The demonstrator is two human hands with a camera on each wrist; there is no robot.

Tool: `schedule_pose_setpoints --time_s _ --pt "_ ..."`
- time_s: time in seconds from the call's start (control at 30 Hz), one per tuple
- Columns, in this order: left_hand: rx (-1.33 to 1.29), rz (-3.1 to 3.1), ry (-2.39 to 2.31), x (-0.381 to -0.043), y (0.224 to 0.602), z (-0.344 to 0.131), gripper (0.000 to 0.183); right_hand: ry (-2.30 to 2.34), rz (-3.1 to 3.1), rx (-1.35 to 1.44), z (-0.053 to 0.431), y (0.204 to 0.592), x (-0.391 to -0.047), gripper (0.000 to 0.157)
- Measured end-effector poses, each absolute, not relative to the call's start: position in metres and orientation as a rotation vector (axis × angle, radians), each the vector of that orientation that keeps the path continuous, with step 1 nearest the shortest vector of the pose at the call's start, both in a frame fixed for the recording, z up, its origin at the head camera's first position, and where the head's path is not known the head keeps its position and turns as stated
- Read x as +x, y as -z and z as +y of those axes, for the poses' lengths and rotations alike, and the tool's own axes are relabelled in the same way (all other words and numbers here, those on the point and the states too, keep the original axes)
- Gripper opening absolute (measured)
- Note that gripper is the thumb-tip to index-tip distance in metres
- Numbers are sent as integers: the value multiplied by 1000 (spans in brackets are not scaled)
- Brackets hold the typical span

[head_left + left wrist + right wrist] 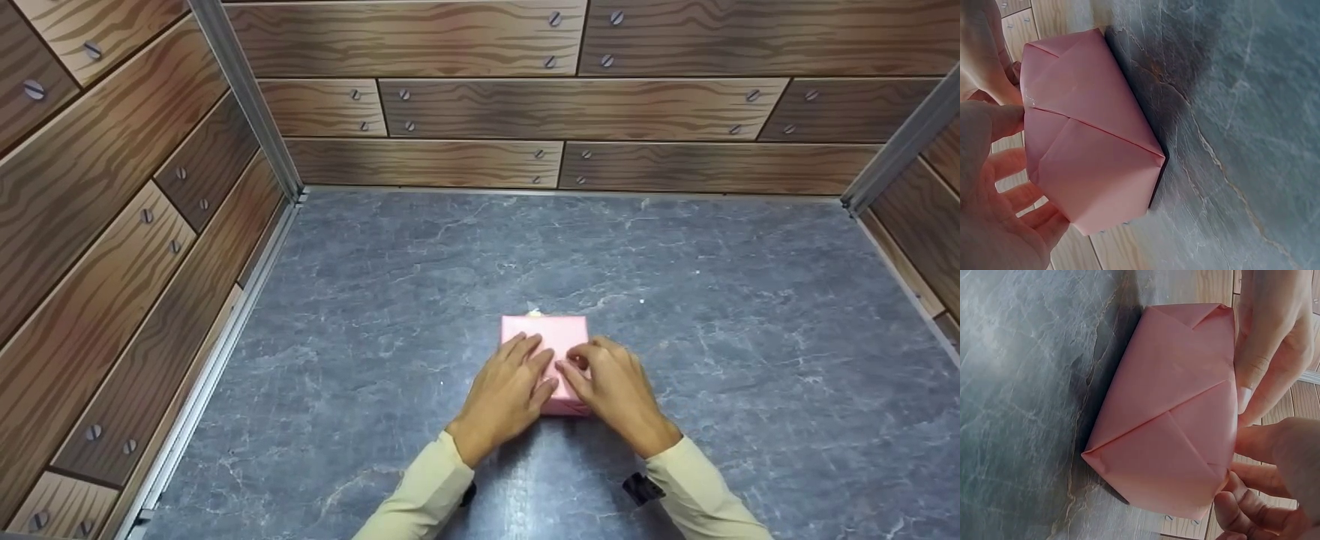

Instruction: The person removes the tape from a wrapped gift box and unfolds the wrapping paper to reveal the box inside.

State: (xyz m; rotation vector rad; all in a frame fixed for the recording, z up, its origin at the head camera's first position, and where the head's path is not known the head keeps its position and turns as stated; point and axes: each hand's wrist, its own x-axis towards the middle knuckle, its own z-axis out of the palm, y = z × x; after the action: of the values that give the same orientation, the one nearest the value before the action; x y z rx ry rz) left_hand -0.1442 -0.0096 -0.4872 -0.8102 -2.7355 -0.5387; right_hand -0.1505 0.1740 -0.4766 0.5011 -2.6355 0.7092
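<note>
A box wrapped in pink paper (544, 328) sits on the grey marbled surface, with folded flaps on the side facing the person. My left hand (510, 382) rests on the left part of its top, fingers spread and fairly straight; in the left wrist view that hand (1002, 197) lies along the top edge. My right hand (615, 386) is at the right of the top, thumb and forefinger bent close together on the paper. Its curled fingers show at the box's edge in the right wrist view (1264, 495); whether they pinch anything, I cannot tell.
A small whitish piece (534, 312) peeks out behind the box's far edge. Wood-patterned panels stand at the back (480, 109), left (127, 277) and right, joined by metal corner posts (255, 97). The marbled surface (360, 300) spreads all around the box.
</note>
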Motion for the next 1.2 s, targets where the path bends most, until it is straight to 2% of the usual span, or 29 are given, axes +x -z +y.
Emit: schedule_pose_setpoints --time_s 1.2 --pt "-814 -2725 565 -144 487 -9 39 -628 -2596 472 189 477 -153 9"
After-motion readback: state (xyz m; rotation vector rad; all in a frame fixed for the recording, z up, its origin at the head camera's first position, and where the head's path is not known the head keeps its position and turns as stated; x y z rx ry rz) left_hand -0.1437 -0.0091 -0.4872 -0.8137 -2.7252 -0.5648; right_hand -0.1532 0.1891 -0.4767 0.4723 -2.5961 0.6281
